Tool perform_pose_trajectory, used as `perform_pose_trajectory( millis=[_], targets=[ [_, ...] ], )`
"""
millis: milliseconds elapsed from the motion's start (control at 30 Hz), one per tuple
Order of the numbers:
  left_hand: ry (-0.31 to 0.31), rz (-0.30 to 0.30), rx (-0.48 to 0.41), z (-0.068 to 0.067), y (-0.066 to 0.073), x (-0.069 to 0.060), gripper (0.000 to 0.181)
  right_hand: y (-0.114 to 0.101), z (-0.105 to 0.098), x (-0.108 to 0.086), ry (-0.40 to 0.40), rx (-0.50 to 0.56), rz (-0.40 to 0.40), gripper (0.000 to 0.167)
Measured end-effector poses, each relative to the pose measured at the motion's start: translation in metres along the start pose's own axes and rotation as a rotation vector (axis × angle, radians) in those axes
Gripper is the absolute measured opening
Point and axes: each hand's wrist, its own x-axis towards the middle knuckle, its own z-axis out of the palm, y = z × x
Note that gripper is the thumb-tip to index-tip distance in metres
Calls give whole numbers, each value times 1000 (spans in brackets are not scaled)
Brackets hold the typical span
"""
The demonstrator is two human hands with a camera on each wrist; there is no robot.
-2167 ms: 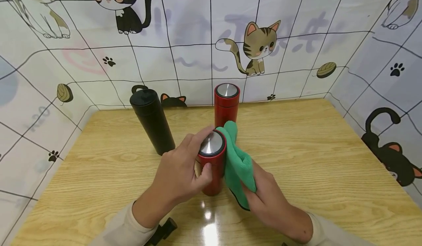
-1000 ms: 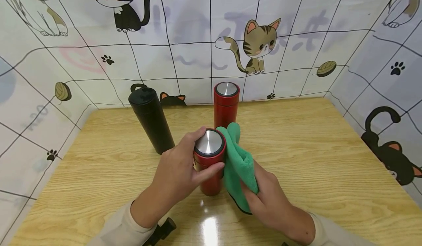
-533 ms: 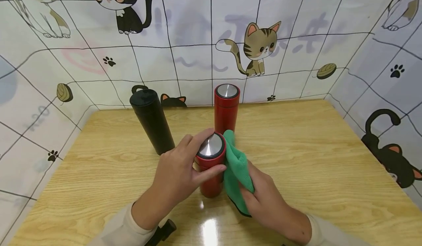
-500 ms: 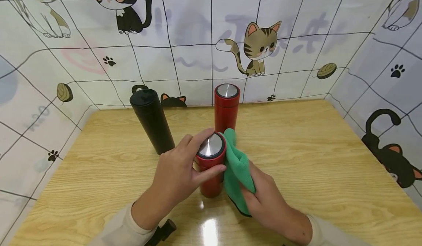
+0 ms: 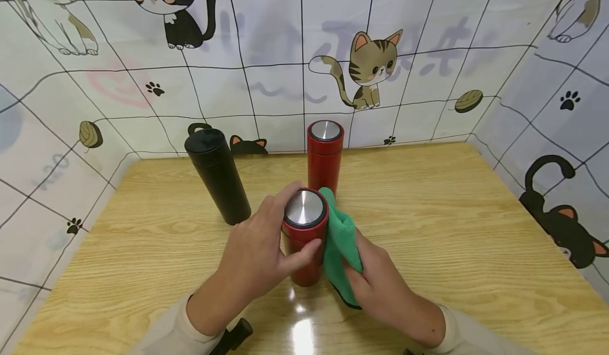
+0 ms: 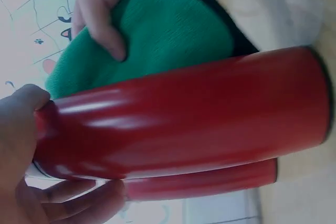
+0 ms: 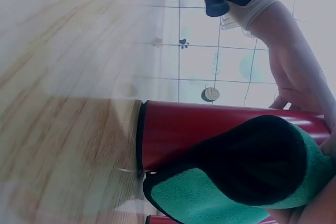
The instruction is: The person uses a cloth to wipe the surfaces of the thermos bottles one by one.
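Wooden table, front flask upright
Left hand grips its top; right hand pinches green cloth at its right.

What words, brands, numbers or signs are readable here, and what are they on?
None can be read for certain.
Back wall: faint purple lettering, too blurred to read.
Left wall: faint marks, perhaps letters, too faint to read.
Front red flask, rear red flask, black flask, cloth: no lettering visible.
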Motion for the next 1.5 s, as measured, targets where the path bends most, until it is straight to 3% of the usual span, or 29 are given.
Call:
perform_pose_trajectory(
  millis=[167,233,367,500,633,800,933,1033,1133,1300,1500],
  targets=[
    [-94,-134,-204,9,2,-1,96,1,-1,0,22,86,1,64],
    [-118,-153,-251,13,3,-2,99,-1,-2,1,21,122,13,63],
    [-98,-117,-329,16,4,-3,100,-6,-5,2,16,174,36,60],
    [-55,-52,-405,15,3,-3,90,-8,-5,2,60,190,15,57],
    [11,10,-336,11,4,-2,83,-9,-4,2,166,218,-64,57],
    [62,8,-95,6,5,-1,82,-9,-5,7,291,242,-266,45],
    [72,8,66,5,4,0,84,-8,-5,15,326,155,-456,40],
    [81,24,133,5,2,1,84,-9,-5,20,329,66,-538,55],
    [80,31,168,6,0,2,83,-9,-4,21,319,10,-581,73],
    [54,28,197,8,-1,1,83,-7,-3,19,287,-42,-586,73],
    [65,85,228,14,3,-2,74,-5,-3,16,268,-64,-542,68]
  ],
)
